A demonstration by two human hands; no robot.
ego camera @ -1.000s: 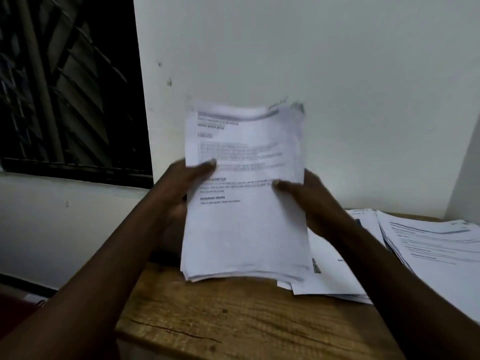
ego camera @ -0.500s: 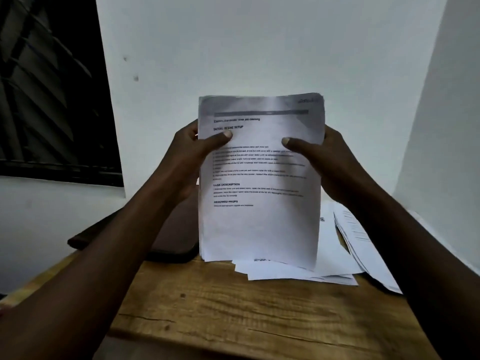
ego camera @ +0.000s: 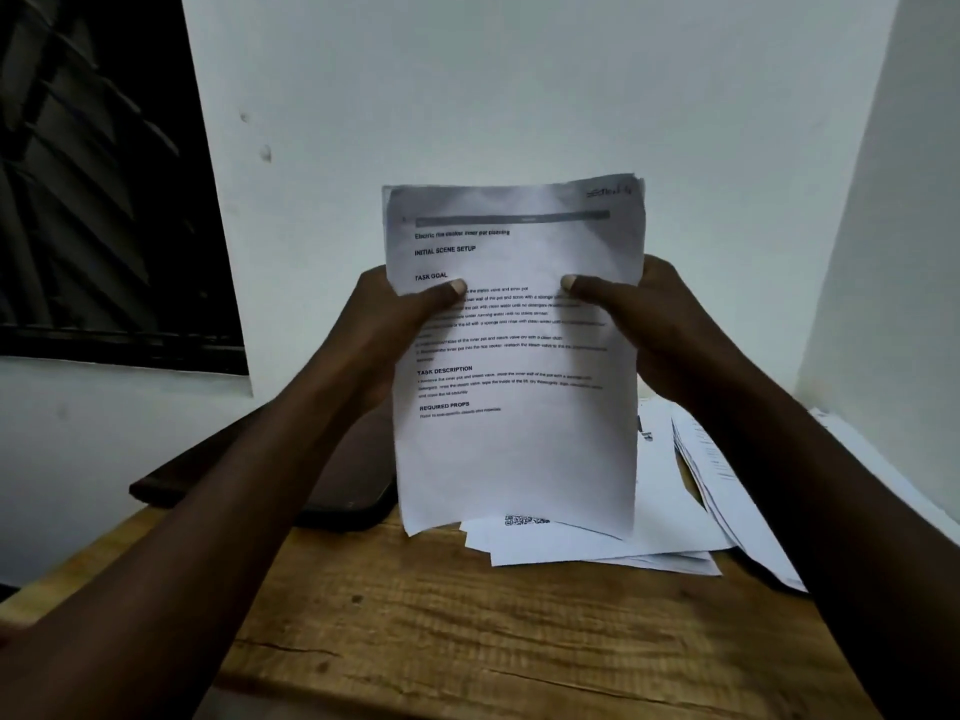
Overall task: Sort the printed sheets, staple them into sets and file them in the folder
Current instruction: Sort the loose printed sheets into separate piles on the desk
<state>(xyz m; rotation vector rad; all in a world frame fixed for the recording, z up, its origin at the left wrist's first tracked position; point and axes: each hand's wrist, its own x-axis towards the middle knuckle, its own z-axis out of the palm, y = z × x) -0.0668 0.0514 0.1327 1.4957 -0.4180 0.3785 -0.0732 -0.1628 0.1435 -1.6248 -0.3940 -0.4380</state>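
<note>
One stack (ego camera: 514,459) upright now between left hand (ego camera: 389,330) and right hand (ego camera: 654,330)

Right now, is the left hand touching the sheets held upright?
Touching. The head view shows the left hand gripping the held sheets at their left edge, thumb pressed on the printed face.
</note>
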